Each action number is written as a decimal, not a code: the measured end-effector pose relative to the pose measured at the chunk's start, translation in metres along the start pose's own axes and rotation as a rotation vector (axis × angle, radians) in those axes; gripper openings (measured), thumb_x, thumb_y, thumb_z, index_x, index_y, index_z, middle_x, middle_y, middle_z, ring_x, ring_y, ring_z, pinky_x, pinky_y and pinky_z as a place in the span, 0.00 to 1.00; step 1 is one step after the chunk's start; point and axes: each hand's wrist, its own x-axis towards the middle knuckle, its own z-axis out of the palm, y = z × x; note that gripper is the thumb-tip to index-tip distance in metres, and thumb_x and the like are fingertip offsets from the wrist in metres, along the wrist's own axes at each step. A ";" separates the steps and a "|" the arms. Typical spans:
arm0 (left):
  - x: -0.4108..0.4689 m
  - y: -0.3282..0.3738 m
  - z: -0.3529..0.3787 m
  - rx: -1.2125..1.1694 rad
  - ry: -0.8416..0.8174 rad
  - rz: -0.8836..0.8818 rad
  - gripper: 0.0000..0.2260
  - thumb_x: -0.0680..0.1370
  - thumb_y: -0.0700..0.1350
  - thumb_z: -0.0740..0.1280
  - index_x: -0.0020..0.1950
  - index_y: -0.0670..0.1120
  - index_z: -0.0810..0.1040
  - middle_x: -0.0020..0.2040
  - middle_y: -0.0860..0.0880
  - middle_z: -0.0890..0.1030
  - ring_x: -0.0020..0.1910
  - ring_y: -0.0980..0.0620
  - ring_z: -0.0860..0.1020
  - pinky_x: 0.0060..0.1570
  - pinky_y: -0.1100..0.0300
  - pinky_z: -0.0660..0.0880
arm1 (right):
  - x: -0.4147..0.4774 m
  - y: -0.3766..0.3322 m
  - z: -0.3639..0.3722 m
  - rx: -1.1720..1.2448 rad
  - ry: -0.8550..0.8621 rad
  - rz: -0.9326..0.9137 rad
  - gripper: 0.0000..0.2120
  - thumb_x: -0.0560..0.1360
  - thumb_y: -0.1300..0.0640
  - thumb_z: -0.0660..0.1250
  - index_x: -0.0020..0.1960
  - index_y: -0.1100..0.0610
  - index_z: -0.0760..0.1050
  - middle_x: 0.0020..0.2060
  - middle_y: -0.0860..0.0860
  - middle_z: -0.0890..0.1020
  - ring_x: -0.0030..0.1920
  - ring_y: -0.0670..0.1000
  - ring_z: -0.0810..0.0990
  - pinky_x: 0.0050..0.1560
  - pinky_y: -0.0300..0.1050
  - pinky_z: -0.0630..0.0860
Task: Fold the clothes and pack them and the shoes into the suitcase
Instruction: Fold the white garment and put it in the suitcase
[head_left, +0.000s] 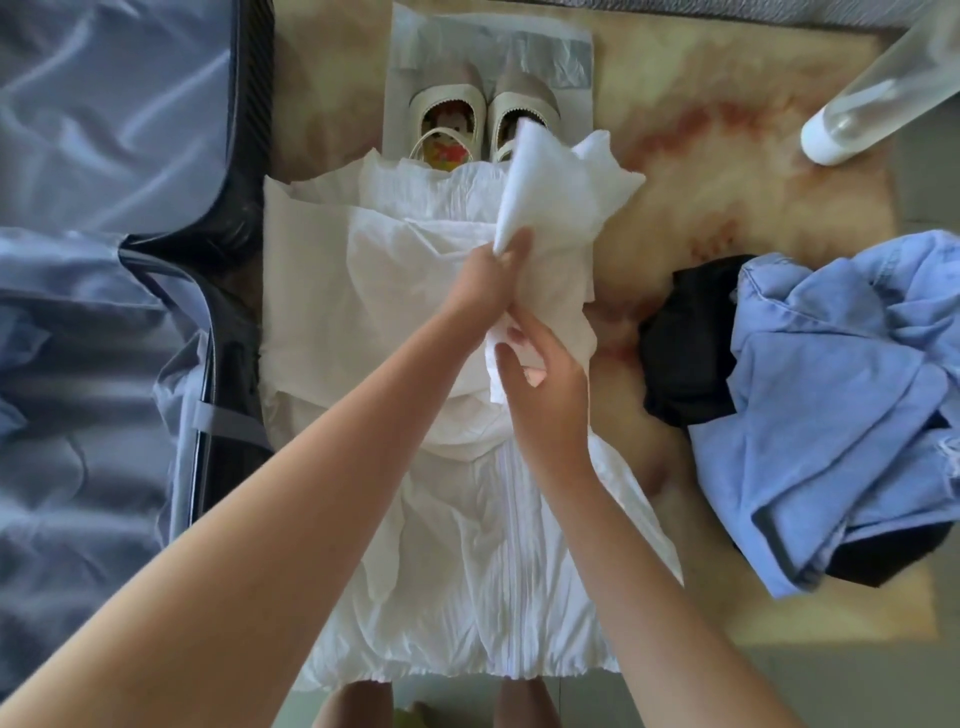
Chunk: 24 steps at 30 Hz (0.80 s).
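Both your left hand and right hand pinch a raised flap of the crinkled white garment; folding seems midway, so lay that flap flat inward.

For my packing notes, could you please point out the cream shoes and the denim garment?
cream shoes (523, 88), head view, toe of the right-hand shoe.
denim garment (841, 405), head view, middle of the crumpled fabric.
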 end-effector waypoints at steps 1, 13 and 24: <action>-0.001 -0.002 -0.005 -0.059 0.032 -0.012 0.18 0.82 0.54 0.58 0.63 0.43 0.74 0.54 0.46 0.79 0.52 0.49 0.78 0.54 0.58 0.74 | -0.008 0.000 -0.001 -0.072 0.027 -0.025 0.22 0.77 0.54 0.67 0.70 0.52 0.70 0.64 0.43 0.76 0.63 0.39 0.72 0.56 0.30 0.71; -0.028 -0.029 -0.123 -0.212 0.330 -0.014 0.14 0.82 0.55 0.57 0.55 0.47 0.75 0.43 0.54 0.80 0.44 0.56 0.80 0.38 0.66 0.76 | -0.110 0.008 0.018 -0.686 -0.262 -0.053 0.04 0.70 0.56 0.74 0.41 0.51 0.79 0.25 0.47 0.75 0.25 0.48 0.76 0.26 0.35 0.65; -0.012 -0.054 -0.170 -0.011 0.462 -0.008 0.15 0.83 0.50 0.55 0.63 0.44 0.74 0.42 0.54 0.76 0.43 0.53 0.75 0.37 0.64 0.71 | -0.159 -0.007 0.113 -0.517 -0.679 0.029 0.20 0.80 0.54 0.56 0.71 0.47 0.66 0.60 0.50 0.78 0.57 0.53 0.77 0.56 0.46 0.72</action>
